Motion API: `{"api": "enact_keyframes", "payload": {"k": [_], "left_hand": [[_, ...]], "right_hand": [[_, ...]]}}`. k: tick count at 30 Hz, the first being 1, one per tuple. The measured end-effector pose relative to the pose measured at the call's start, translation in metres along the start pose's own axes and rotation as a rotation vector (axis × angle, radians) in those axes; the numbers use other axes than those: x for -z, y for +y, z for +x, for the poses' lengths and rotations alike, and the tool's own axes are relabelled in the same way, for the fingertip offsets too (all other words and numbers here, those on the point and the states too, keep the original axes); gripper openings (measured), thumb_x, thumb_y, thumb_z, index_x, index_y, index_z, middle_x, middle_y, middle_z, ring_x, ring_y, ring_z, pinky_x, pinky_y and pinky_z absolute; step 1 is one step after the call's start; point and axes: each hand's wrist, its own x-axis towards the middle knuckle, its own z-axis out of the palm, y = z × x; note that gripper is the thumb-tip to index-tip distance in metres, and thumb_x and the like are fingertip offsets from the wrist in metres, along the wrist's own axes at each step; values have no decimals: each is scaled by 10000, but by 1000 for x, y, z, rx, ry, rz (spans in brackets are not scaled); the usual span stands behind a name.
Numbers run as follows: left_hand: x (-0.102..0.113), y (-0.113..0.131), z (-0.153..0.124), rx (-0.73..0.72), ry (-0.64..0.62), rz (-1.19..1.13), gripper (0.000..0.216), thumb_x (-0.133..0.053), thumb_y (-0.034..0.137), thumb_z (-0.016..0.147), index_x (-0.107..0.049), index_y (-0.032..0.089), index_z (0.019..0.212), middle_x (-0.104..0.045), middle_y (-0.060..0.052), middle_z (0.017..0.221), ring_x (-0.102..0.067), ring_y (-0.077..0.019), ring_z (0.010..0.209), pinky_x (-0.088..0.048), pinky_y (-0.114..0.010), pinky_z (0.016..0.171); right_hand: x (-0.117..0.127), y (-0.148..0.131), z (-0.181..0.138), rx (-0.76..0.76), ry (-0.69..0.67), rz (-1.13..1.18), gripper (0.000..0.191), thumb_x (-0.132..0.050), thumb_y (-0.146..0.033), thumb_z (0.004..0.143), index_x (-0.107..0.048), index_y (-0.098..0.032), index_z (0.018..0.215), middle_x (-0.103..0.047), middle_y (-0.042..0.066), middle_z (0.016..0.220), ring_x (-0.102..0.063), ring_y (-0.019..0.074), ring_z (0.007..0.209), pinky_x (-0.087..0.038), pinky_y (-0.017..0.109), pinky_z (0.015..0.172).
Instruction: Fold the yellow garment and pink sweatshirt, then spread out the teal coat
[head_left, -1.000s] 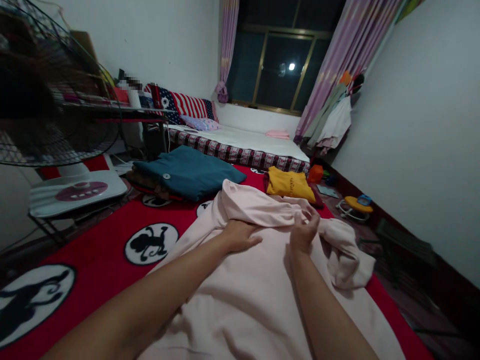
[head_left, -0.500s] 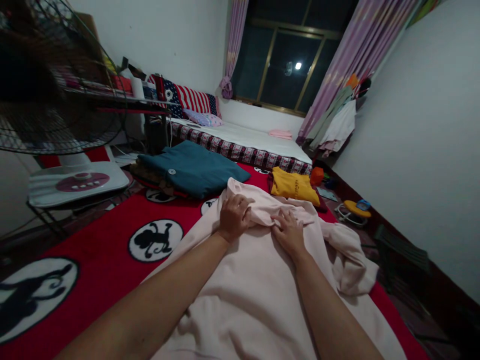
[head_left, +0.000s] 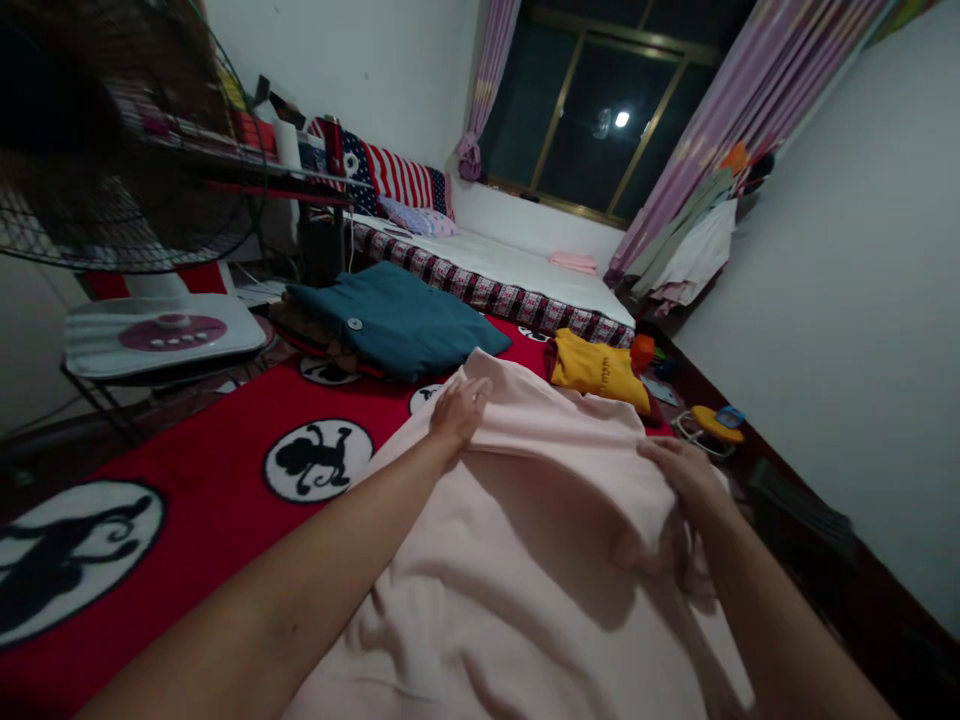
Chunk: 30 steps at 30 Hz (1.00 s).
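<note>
A large pale pink garment (head_left: 525, 540) lies spread over the red mat in front of me. My left hand (head_left: 459, 408) grips its far left edge, fingers closed on the cloth. Out at the right side, my right hand (head_left: 679, 468) is closed on the fabric, holding the fold stretched wide between both hands. The far part of the cloth is lifted slightly off the layer below.
A red mat (head_left: 225, 470) with black monkey roundels covers the floor. Folded teal clothing (head_left: 397, 320) and a folded yellow shirt (head_left: 600, 368) lie beyond. A standing fan (head_left: 112, 180) is at left, a low bed (head_left: 517, 275) behind, toys (head_left: 709, 425) by the right wall.
Both hands moved apart from the middle of the garment, the right one far to the right, pulling the bunched fold out flat and wide. My view shifted slightly right.
</note>
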Motion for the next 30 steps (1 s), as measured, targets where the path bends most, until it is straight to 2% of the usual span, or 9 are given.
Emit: {"api": "enact_keyframes", "payload": {"k": [3,6,10,13,15,19,23,26,30], "left_hand": [[-3,4,-4,-35,-172,129,490,-269,489,966,-653,275,1182,-535,-36,1395,-333,-262,1386,-195,-480,1150],[-2,7,-4,-51,-324,231,488,-297,538,940,-569,344,1295,-361,-24,1526,-217,-296,1439,-97,-557,1146],[16,2,3,-163,-554,271,595,-380,570,900,-397,315,1437,-188,-71,1585,-84,-320,1465,-29,-586,1131],[41,-11,1,-256,-726,204,674,-552,521,831,-404,265,1437,-206,-106,1573,-119,-314,1460,-116,-512,1149],[61,-21,-11,-287,-793,147,752,-681,458,746,-426,258,1424,-234,-112,1566,-186,-297,1449,-212,-419,1143],[105,-33,-56,-266,-679,247,897,-777,382,635,-397,263,1439,-213,-123,1576,-263,-301,1424,-298,-345,1103],[148,-28,-104,-56,-454,550,748,-685,439,675,-473,212,1355,-551,-149,1317,-539,-323,1185,-439,-395,946],[173,-22,-129,65,-563,657,473,-635,367,656,-620,218,1105,-682,-98,1017,-637,-305,952,-484,-346,744],[194,-8,-134,32,-648,530,259,-573,265,645,-665,208,880,-688,-50,881,-643,-239,829,-424,-259,628]], "right_hand": [[-17,23,-9,-25,-67,-491,160,-619,-300,682,-700,-172,736,-686,70,674,-641,242,676,-452,323,596],[-31,14,-20,48,27,-724,318,-582,-263,749,-681,-181,1040,-709,107,941,-657,272,855,-473,359,706],[-45,-29,-39,446,3,-580,371,-561,-294,819,-619,-167,1163,-650,116,1144,-610,250,1024,-456,350,864],[-61,-58,-64,592,-242,-387,383,-566,-422,843,-621,-205,1154,-649,71,1137,-609,215,1002,-464,298,837],[-73,-68,-81,646,-407,-404,444,-615,-459,806,-607,-224,1183,-640,58,1151,-609,211,974,-465,287,808],[-90,-69,-101,751,-428,-581,350,-601,-320,817,-614,-206,1148,-599,79,1220,-551,224,1072,-422,286,876],[-97,-62,-102,765,-348,-660,299,-482,-161,846,-616,-206,1110,-598,75,1193,-537,202,1059,-411,260,828],[-99,-62,-98,784,-310,-695,293,-467,-119,829,-625,-210,1057,-614,68,1144,-540,205,1041,-404,255,765],[-92,-71,-87,771,-251,-643,292,-441,-110,839,-658,-222,998,-639,52,1074,-579,184,934,-390,253,706]]}}
